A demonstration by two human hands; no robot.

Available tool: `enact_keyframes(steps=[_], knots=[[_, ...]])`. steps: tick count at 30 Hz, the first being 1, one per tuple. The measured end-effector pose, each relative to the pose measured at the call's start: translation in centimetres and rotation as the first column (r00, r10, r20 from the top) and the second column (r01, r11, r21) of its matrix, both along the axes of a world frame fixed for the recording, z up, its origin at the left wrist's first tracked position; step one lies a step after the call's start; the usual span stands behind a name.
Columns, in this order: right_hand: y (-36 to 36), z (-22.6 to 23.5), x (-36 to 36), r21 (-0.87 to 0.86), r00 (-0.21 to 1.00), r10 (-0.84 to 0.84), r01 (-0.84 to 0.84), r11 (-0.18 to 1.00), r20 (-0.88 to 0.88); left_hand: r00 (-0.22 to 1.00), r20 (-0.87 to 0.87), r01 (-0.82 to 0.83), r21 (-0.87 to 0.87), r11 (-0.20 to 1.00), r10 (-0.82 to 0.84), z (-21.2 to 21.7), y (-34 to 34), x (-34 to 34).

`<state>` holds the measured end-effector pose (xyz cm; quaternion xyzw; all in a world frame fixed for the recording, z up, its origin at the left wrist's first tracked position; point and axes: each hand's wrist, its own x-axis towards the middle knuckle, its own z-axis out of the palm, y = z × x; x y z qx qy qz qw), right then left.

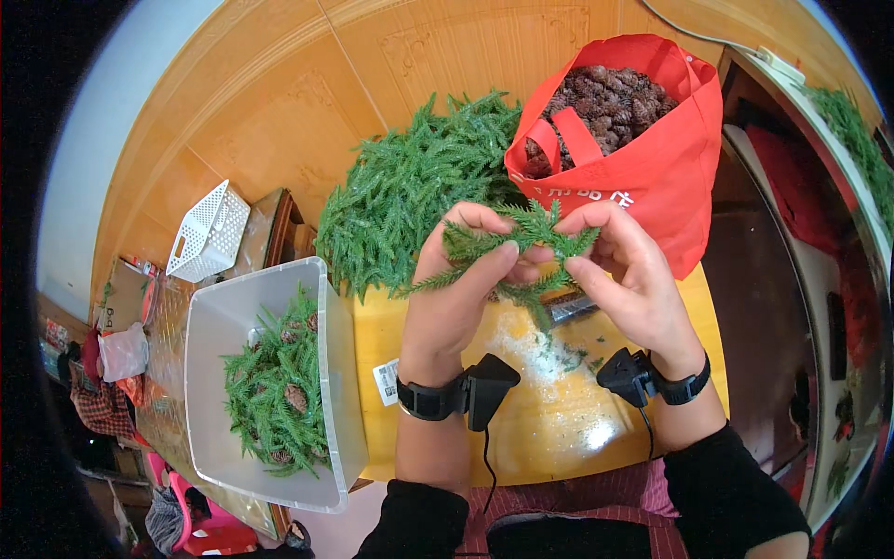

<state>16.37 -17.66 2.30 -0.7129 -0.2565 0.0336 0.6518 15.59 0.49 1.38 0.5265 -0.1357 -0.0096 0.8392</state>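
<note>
Above the yellow table (577,419), my two hands hold an artificial pine sprig (535,226) between them. The fingers of my left hand (463,289) are curled round its left part, thumb pressed on the needles. My right hand (638,275) pinches its right end between thumb and fingers. Whether anything else sits inside the sprig is hidden. Behind my left hand lies a large heap of green pine sprigs (419,177). A red cloth bag (666,191) full of brown pine cones (619,107) stands beyond my right hand.
A translucent plastic bin (346,410) at left holds green sprigs with pine cones (270,391). White flakes and needle bits lie on the table under my hands, near a dark flat object (570,307). A white perforated basket (209,233) stands far left; a glass-topped cabinet is at right.
</note>
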Motion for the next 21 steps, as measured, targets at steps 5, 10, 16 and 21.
enact_keyframes(steps=[5,10,16,21], knots=[[0.4,0.0,-0.1,-0.096,0.908,-0.194,0.246,0.965,0.372,1.0,-0.01,0.013,-0.148,0.989,-0.015,0.0,-0.7,-0.1],[0.5,-0.2,0.1,-0.142,0.767,-0.214,0.369,0.919,0.605,0.999,-0.025,-0.038,-0.285,0.958,0.033,-0.2,-1.5,-0.2],[1.4,0.0,-0.2,-0.209,0.737,-0.253,0.472,0.857,0.627,0.993,-0.059,-0.112,-0.336,0.935,0.098,0.4,-2.6,-0.5],[1.3,-0.4,-0.3,-0.167,0.717,-0.322,0.52,0.838,0.618,0.99,-0.073,-0.138,-0.346,0.928,0.12,0.5,-3.8,-1.1]])
